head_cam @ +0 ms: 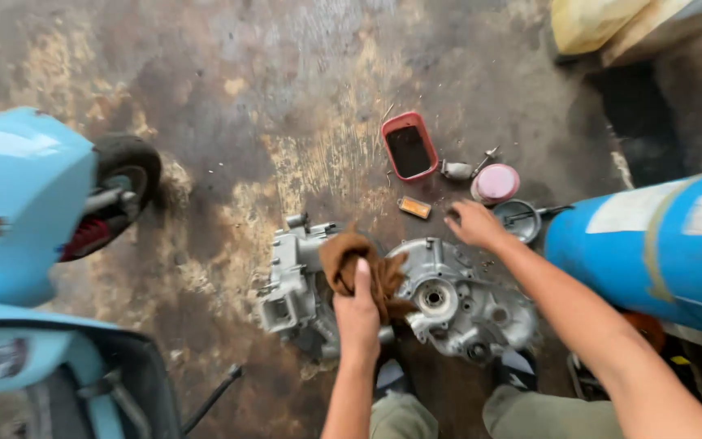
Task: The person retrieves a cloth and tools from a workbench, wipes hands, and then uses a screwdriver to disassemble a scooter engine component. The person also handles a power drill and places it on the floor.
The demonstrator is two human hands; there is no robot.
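A grey metal engine casing (457,305) lies on the stained concrete floor in front of me. My left hand (357,313) presses a brown rag (351,256) onto the casing's left half. My right hand (474,224) reaches past the casing's far edge, fingers curled down near the floor; whether it grips anything cannot be told. It is close to a small orange piece (414,208) and a round metal bowl (518,219).
A red tray of dark oil (409,146), a pink-lidded tub (496,183) and a small metal part (457,170) lie beyond the casing. A light blue scooter (34,268) stands at left, a blue cylinder (660,252) at right. My knees show at the bottom.
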